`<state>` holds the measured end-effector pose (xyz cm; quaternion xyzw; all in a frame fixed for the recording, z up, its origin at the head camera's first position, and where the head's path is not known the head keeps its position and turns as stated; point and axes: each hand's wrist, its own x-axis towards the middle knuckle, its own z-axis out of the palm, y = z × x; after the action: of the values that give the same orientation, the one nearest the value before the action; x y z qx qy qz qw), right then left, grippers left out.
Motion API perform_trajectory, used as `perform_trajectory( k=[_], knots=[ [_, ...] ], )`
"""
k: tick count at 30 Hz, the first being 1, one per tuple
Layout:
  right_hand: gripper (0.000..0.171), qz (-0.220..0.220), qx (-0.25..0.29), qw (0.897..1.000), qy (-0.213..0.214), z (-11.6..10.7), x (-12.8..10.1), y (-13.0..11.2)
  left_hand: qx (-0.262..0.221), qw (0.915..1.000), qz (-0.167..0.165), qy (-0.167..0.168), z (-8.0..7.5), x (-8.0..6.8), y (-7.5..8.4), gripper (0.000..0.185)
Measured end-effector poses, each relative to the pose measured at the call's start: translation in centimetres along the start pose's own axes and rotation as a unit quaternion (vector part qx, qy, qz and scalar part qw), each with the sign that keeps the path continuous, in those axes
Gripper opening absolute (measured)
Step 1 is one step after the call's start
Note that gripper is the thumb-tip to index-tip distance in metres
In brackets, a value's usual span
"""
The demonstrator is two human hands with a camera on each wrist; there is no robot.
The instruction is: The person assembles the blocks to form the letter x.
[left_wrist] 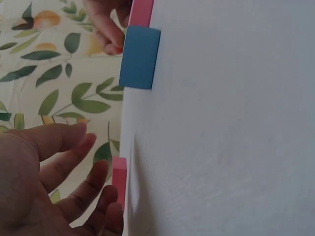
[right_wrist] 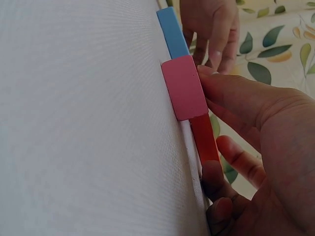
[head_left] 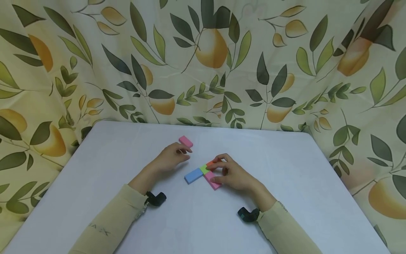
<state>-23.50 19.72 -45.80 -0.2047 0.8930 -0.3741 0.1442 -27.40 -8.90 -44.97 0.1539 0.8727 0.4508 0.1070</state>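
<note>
Four-sided toy blocks lie joined on the white table. A blue block meets a green block, with an orange block behind and a pink block in front. My right hand holds the joined pink block, its thumb on that block and a fingertip at the green one. Another of its fingers reaches the orange block's far end in the right wrist view. My left hand hovers with loosely bent fingers and nothing in them, close to a separate pink block farther back.
The blocks are on a white-covered table. A curtain printed with fruit and leaves hangs around its back and sides. Each sleeve end carries a small black camera.
</note>
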Motion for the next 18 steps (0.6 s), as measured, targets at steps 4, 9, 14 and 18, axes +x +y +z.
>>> perform_trajectory(
  k=[4, 9, 14, 18],
  knots=[
    [0.038, 0.001, 0.001, 1.0, -0.002, 0.0, 0.0, 0.1, 0.023, 0.9996, -0.001, 0.019, -0.4, 0.5, -0.2, 0.027],
    [0.04, 0.0, 0.007, 1.0, -0.004, 0.1, 0.0, 0.1, 0.058, 0.9976, 0.008, 0.037, -0.9, 0.8, -0.5, 0.024],
    [0.038, 0.006, 0.003, 1.0, -0.003, 0.0, 0.0, 0.0, 0.073, 0.9951, 0.047, 0.048, -1.3, 1.6, -0.7, 0.021],
    [0.037, 0.01, -0.002, 1.0, 0.0, 0.0, -0.1, -0.1, 0.083, 0.9937, 0.051, 0.056, -1.5, 2.2, -1.0, 0.021]
  ],
)
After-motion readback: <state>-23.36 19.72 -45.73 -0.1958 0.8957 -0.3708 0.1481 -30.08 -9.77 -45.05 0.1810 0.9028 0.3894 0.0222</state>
